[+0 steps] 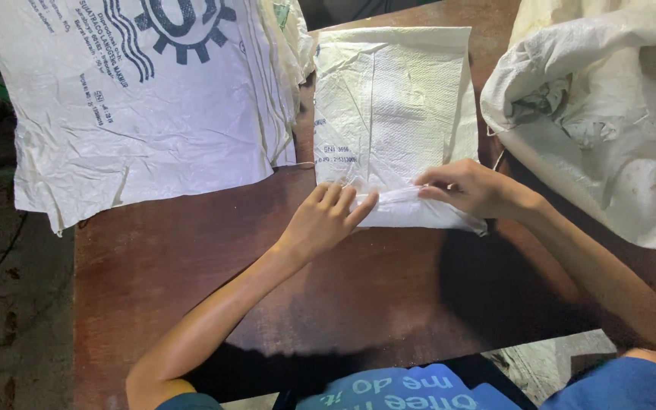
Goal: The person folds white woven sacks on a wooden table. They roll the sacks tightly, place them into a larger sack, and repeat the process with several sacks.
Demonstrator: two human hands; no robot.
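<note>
I see the folded woven sack lying narrow on the worktop, its near edge half turned up. My left hand presses flat on that fold while my right hand pinches it; the flat printed sack and the crumpled sack heap look unfolded.

Folded sack: white woven plastic cloth, fine weave grain, matt with a faint sheen, creased along the folds. Left hand and right hand: bare skin, pressed on the sack's near edge.

Flat sack: same woven plastic, wrinkled, dark ink print on a dull white face.

Bulging sack: woven plastic, crumpled, off-white, smudged and grubby in places.

Table: reddish-brown wood or laminate, cannot tell which; smooth, semi-gloss, pale scuffed patches.

Shirt: blue cloth, matt, soft-looking.
</note>
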